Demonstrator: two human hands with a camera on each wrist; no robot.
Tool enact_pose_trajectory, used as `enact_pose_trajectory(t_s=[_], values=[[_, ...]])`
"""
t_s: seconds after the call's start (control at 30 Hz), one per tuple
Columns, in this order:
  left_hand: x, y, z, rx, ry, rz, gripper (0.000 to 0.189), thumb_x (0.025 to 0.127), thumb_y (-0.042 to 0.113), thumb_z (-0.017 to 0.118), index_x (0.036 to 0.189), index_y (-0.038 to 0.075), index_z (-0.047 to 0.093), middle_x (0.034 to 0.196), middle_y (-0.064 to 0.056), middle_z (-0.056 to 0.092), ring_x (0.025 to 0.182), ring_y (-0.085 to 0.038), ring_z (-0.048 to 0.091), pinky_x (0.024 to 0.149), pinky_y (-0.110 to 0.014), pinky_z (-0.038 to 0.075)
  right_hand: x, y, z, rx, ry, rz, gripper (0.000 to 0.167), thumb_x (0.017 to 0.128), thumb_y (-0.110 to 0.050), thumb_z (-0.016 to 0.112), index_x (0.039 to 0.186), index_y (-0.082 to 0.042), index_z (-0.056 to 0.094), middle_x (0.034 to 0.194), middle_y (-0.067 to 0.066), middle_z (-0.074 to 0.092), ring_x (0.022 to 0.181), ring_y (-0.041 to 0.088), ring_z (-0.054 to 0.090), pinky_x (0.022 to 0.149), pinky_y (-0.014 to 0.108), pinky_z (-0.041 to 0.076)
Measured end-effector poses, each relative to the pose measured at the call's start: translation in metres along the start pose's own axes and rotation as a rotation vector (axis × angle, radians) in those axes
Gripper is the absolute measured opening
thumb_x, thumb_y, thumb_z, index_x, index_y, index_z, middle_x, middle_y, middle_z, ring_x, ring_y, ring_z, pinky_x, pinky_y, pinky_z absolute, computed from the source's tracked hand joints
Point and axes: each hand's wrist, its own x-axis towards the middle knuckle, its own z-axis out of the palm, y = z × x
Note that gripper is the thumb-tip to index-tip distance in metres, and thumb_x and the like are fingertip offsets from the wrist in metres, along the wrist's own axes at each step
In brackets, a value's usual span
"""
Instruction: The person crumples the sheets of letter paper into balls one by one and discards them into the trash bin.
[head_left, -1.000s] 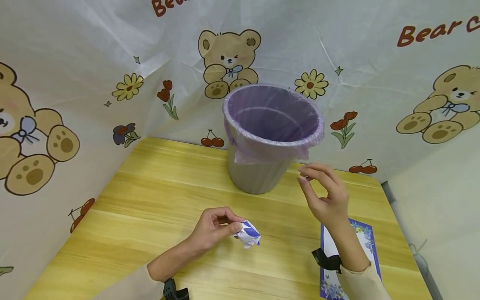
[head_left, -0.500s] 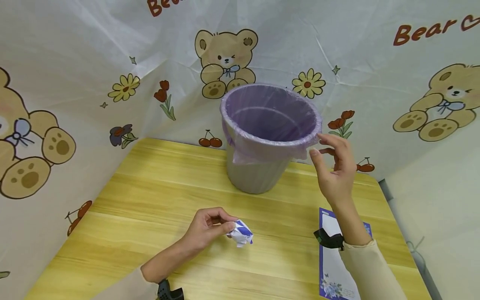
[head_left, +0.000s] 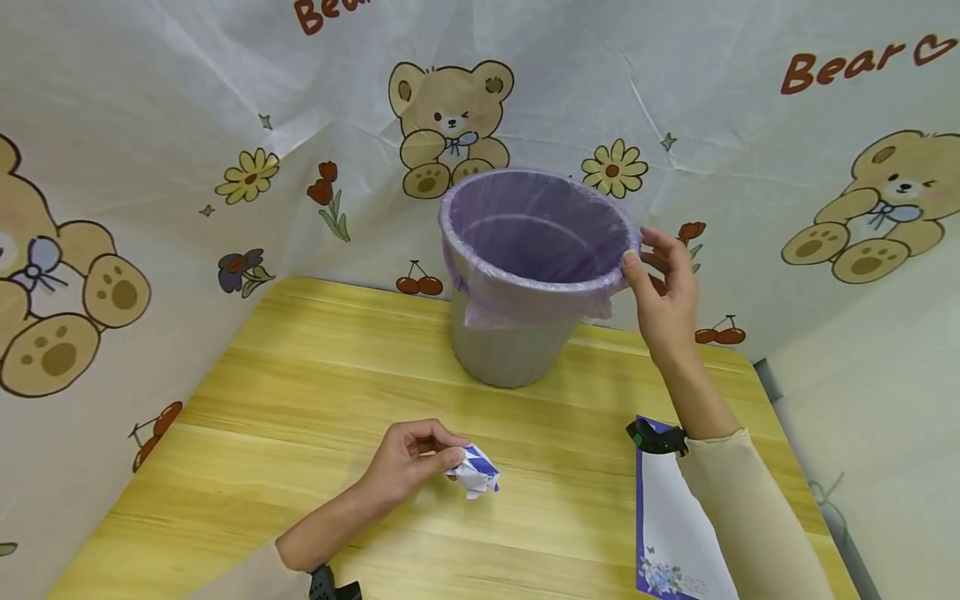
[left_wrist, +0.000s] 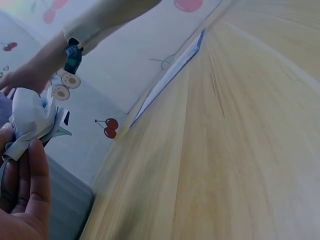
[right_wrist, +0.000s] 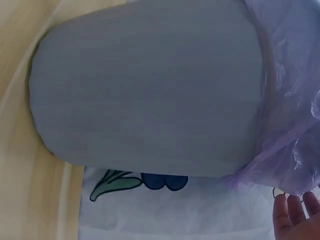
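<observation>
My left hand (head_left: 411,458) pinches a crumpled piece of white paper (head_left: 477,473) with blue patches, above the table. In the left wrist view the crumpled paper (left_wrist: 32,117) sits between thumb and fingers. A grey trash can (head_left: 504,354) stands upright at the back, its purple liner (head_left: 517,304) folded over the rim. My right hand (head_left: 667,287) is at the can's right rim, with the thumb over the near edge and the fingers curled behind. The right wrist view has the fingers (right_wrist: 295,215) right at the liner's edge; the thumb is out of sight there.
A sheet of paper (head_left: 675,525) with a purple border and flower print lies on the wood-grain table (head_left: 315,375), partly under the right forearm. A white cloth (head_left: 337,92) printed with bears hangs close behind the trash can. Cords (head_left: 828,500) show beyond the table's right edge.
My right hand has moved up and forward from beside the trash can to its right rim. My left hand has shifted slightly left, still pinching the crumpled paper.
</observation>
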Motion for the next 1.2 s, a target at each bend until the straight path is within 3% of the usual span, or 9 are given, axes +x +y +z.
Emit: enact_pose_trajectory(t_s=[0.2,0.4,0.53,0.63,0.77,0.97,1.2], values=[[0.001,0.001,0.002,0.015,-0.021,-0.03,0.017,0.1,0.005,0.075,0.104,-0.011,0.072,0.11,-0.001,0.083,0.091,-0.008,0.076,0.075,-0.021,0.064,0.012,-0.003,0.001,-0.07,-0.073,0.068,0.05,0.108,-0.037,0.062,0.154,-0.019,0.055,0.156,-0.001,0.05,0.133,0.014,0.055,0.101,0.02,0.05],[0.0,0.001,0.004,-0.011,-0.004,-0.041,0.023,0.1,0.005,0.075,0.105,-0.016,0.069,0.112,0.0,0.083,0.092,-0.008,0.076,0.074,-0.02,0.064,0.018,0.004,0.005,0.008,-0.161,0.108,0.052,0.112,-0.035,0.053,0.162,-0.02,0.048,0.162,0.009,0.05,0.135,0.025,0.058,0.099,0.012,0.052],[-0.001,-0.001,0.003,-0.014,0.014,-0.041,0.025,0.1,0.004,0.075,0.106,-0.019,0.068,0.116,-0.022,0.08,0.091,-0.008,0.076,0.074,-0.019,0.064,0.017,0.011,0.006,0.006,-0.144,0.07,0.051,0.112,-0.034,0.051,0.161,-0.019,0.05,0.162,0.009,0.052,0.136,0.021,0.057,0.104,0.014,0.049],[-0.003,-0.001,0.002,-0.019,0.024,-0.04,0.025,0.1,0.004,0.075,0.106,-0.019,0.067,0.116,-0.017,0.081,0.091,-0.007,0.076,0.073,-0.019,0.064,0.017,0.011,0.008,0.02,-0.136,0.06,0.051,0.112,-0.033,0.051,0.161,-0.018,0.05,0.163,0.008,0.052,0.139,0.02,0.055,0.109,0.017,0.048],[-0.003,0.001,0.0,-0.006,0.039,-0.041,0.023,0.1,0.005,0.075,0.106,-0.016,0.069,0.111,0.008,0.083,0.091,-0.006,0.076,0.073,-0.019,0.063,0.017,0.011,0.01,0.039,-0.135,0.053,0.051,0.113,-0.034,0.049,0.161,-0.017,0.049,0.163,0.008,0.051,0.141,0.021,0.052,0.112,0.019,0.045],[0.0,0.007,-0.006,0.068,0.069,-0.04,0.017,0.099,0.007,0.077,0.108,-0.008,0.074,0.106,0.003,0.081,0.088,-0.007,0.073,0.073,-0.021,0.064,0.014,0.01,0.013,-0.022,-0.091,0.029,0.049,0.113,-0.036,0.048,0.159,-0.017,0.052,0.159,0.008,0.056,0.135,0.02,0.056,0.107,0.02,0.046],[0.011,0.026,-0.014,0.147,0.106,0.026,0.01,0.099,0.005,0.077,0.105,-0.003,0.077,0.108,-0.011,0.079,0.087,-0.01,0.073,0.073,-0.024,0.066,0.012,0.01,0.013,-0.034,-0.077,0.043,0.048,0.113,-0.038,0.048,0.157,-0.019,0.054,0.152,0.01,0.06,0.123,0.018,0.058,0.098,0.02,0.047]])
